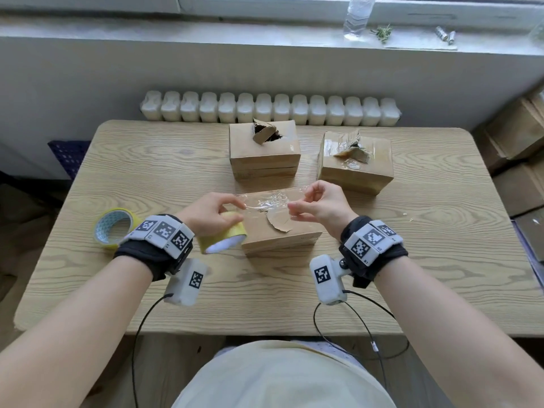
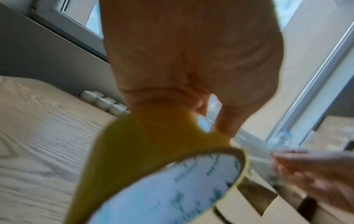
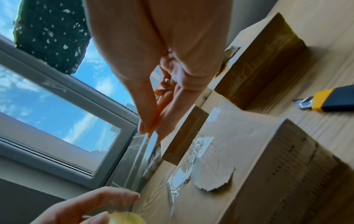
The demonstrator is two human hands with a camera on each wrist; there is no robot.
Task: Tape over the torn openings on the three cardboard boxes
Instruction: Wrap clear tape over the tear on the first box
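Three cardboard boxes stand on the wooden table (image 1: 147, 172). The near box (image 1: 282, 234) has a torn flap and crinkled clear tape on top. The middle far box (image 1: 265, 151) has an open torn hole, and the right box (image 1: 356, 163) has a tear under clear tape. My left hand (image 1: 232, 206) grips a yellow tape roll (image 1: 220, 237) at the near box's left edge. My right hand (image 1: 297, 207) pinches the free end of a clear tape strip (image 1: 266, 201), stretched between both hands just above the near box (image 3: 249, 151). The roll (image 2: 153, 166) fills the left wrist view.
A second yellow tape roll (image 1: 114, 228) lies on the table's left side. A utility knife (image 3: 329, 100) lies on the table right of the boxes. Behind the table are a white radiator (image 1: 270, 108) and a sill with a plastic bottle (image 1: 357, 16). More cartons (image 1: 524, 160) are stacked at right.
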